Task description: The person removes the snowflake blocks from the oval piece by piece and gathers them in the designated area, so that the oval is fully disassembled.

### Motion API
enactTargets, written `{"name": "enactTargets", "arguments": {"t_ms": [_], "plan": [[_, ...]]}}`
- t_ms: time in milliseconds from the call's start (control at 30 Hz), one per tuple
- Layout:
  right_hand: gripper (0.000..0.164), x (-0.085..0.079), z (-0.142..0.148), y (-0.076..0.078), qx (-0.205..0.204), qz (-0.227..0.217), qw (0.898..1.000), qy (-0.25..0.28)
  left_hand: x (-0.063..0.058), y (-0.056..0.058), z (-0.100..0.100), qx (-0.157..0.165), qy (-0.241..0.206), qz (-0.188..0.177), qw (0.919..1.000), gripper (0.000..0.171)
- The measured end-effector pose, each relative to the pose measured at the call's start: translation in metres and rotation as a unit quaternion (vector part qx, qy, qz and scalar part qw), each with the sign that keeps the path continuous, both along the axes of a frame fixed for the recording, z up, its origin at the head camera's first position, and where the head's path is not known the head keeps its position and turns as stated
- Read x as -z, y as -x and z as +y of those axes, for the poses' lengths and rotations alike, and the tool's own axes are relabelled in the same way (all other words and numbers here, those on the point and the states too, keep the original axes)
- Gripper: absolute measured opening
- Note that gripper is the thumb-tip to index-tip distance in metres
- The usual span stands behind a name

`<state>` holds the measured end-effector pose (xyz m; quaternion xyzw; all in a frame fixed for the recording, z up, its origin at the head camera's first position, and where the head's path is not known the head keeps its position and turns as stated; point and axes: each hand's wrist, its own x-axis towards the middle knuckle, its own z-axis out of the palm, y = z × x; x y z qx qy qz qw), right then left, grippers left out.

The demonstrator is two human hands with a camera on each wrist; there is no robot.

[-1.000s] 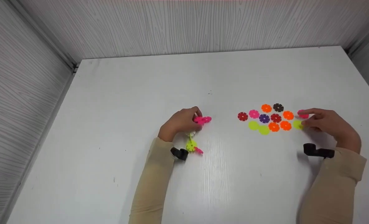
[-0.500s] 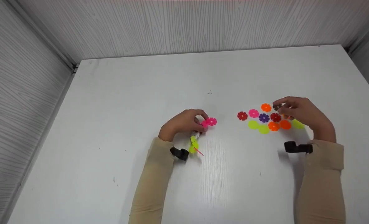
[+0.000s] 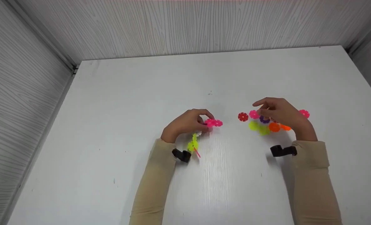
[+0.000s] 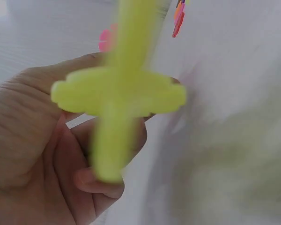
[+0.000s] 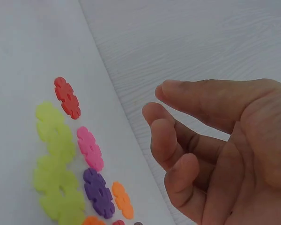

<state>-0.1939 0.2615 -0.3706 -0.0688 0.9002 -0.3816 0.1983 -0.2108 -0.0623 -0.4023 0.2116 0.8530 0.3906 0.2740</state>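
My left hand [image 3: 187,123] pinches a chain of joined, notched snowflake discs between thumb and fingers. Pink discs [image 3: 217,123] stick out past its fingertips. Below the palm hang a white disc [image 3: 199,133], yellow discs [image 3: 193,145] and a thin pinkish disc seen edge-on [image 3: 197,152]. A blurred yellow disc [image 4: 122,93] fills the middle of the left wrist view. Over the loose discs hovers my right hand [image 3: 280,114], fingers loosely bent and holding nothing, as the right wrist view confirms. Beneath it lie a purple disc [image 5: 99,193] and a pink disc [image 5: 90,149].
Loose discs lie flat on the white table [image 3: 110,109]: a red one [image 3: 243,117] at the left, yellow [image 3: 264,130] and orange [image 3: 274,127] ones in front, a pink one [image 3: 304,113] at the right. My right hand hides others. A wood-grain panel [image 3: 185,28] stands behind.
My right hand has swept left across the loose discs from their right end, uncovering the pink disc there. The chain in my left hand has shifted slightly right and turned.
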Motion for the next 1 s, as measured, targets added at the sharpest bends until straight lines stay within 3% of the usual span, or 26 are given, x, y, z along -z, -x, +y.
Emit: {"name": "enactTargets", "arguments": {"t_ms": [267,467,667,1000], "plan": [[0.031,0.007,-0.041,-0.001,-0.040,-0.004,0.999,-0.007,0.001,-0.001,0.004,0.004,-0.030,0.014,0.9994,0.035],[0.032,0.014,-0.066,-0.005,-0.071,0.002,0.997,0.000,0.001,-0.001,0.007,-0.002,-0.021,0.017,0.9996,0.039],[0.030,0.018,-0.080,-0.009,-0.088,0.029,0.996,-0.003,0.000,-0.001,0.007,-0.013,-0.032,0.003,0.9994,0.046],[0.024,0.016,-0.087,-0.011,-0.097,0.054,0.994,0.013,-0.001,-0.001,0.007,-0.020,-0.036,0.019,0.9990,0.033]]}}
